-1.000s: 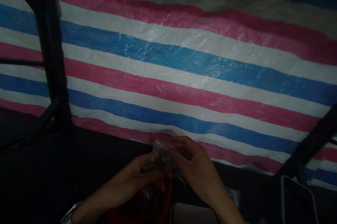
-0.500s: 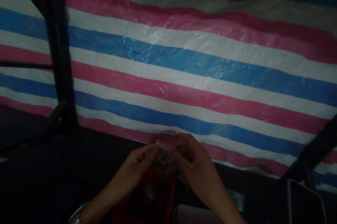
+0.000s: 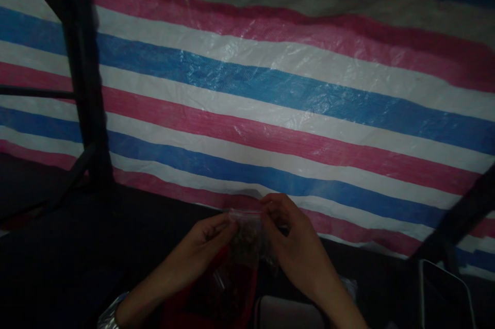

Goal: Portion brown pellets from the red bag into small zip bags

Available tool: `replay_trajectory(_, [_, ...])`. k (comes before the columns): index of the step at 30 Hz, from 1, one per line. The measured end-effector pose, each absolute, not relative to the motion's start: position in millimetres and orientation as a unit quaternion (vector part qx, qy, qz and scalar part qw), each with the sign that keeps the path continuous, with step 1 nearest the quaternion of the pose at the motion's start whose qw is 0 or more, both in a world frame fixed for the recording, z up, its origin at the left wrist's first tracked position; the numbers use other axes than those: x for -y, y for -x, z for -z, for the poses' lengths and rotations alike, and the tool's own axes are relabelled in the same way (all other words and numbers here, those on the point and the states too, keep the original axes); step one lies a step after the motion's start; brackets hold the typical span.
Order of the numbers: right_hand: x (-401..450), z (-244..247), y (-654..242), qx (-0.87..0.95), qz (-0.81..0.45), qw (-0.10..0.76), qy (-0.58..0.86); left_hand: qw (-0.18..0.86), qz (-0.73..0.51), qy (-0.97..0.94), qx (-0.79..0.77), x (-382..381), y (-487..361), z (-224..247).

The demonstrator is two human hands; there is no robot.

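Note:
A small clear zip bag (image 3: 246, 236) hangs upright between my two hands, with small pale-brown bits inside that are too dark to name. My left hand (image 3: 211, 241) pinches its upper left corner between thumb and fingers. At the upper right corner, my right hand (image 3: 288, 236) grips the edge with thumb and curled fingers. Below the bag sits a red container (image 3: 247, 298), with a clear plastic piece and dark contents in it. More clear plastic lies partly hidden behind my right hand.
A grey rounded case (image 3: 290, 313) lies right of the red container. Farther right stands a dark, light-rimmed object (image 3: 444, 293). Another clear plastic bag (image 3: 349, 288) shows beside my right forearm. Striped plastic sheeting (image 3: 270, 128) hangs behind, with a dark metal post (image 3: 83, 76) at left.
My right hand has moved slightly right, and the bag's top edge now looks straighter and more level between both hands. Its front faces me more fully.

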State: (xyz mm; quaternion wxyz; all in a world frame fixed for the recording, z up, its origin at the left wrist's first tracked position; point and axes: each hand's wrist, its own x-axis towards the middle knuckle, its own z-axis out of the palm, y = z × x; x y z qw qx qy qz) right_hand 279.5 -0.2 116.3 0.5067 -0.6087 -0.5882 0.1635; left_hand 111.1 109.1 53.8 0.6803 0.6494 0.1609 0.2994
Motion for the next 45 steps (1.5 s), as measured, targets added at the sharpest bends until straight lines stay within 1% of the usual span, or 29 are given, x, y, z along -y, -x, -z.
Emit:
replay_trajectory(4, [43.9,-141.0,-303.2,0.630,-0.281,0.399,0.605,0.663,-0.300,-0.671,-0.144,-107.5,-109.7,-54.8])
replay_trajectory(7, [72.7,-153.4,-323.5,0.622,-0.365,0.291,0.629,0.675,-0.312,-0.649,-0.161,-108.5,-110.3,-53.5])
replay_trajectory(8, [76.3,-153.1,-329.5,0.621,-0.383,0.255,0.635,0.680,-0.312,-0.642,-0.166,-109.2,-110.6,-52.9])
replay_trajectory(11, [67.1,-137.7,-343.7,0.609,-0.425,0.213,0.634,0.674,-0.313,-0.646,-0.174,-111.2,-111.3,-51.9])
replay_trajectory(13, [51.0,-120.9,-350.2,0.588,-0.470,0.137,0.644,0.669,-0.310,-0.654,-0.168,-112.0,-111.8,-52.0])
replay_trajectory(14, [43.0,-112.9,-352.8,0.588,-0.459,0.109,0.658,0.665,-0.309,-0.659,-0.167,-112.1,-112.0,-52.3])
replay_trajectory(16, [31.0,-100.9,-356.9,0.583,-0.445,0.098,0.673,0.654,-0.313,-0.665,-0.176,-112.0,-112.4,-53.3])
replay_trajectory(19, [27.4,-96.5,-361.7,0.583,-0.412,0.129,0.688,0.643,-0.322,-0.667,-0.194,-111.5,-112.6,-55.2])
replay_trajectory(24, [44.6,-111.3,-369.3,0.586,-0.352,0.177,0.708,0.625,-0.335,-0.670,-0.218,-113.7,-110.8,-56.2])
replay_trajectory(29, [66.3,-134.2,-364.7,0.607,-0.318,0.214,0.696,0.600,-0.352,-0.679,-0.233,-115.3,-107.8,-55.4])
replay_trajectory(35, [73.8,-152.8,-346.1,0.617,-0.323,0.157,0.701,0.606,-0.352,-0.668,-0.251,-113.9,-109.7,-54.2])
replay_trajectory(40, [68.2,-151.8,-339.3,0.616,-0.315,0.120,0.712,0.581,-0.351,-0.692,-0.247,-114.7,-109.0,-54.1])
replay_trajectory(45, [61.2,-146.1,-336.7,0.617,-0.347,0.112,0.697,0.577,-0.358,-0.691,-0.249,-112.8,-107.2,-57.0])
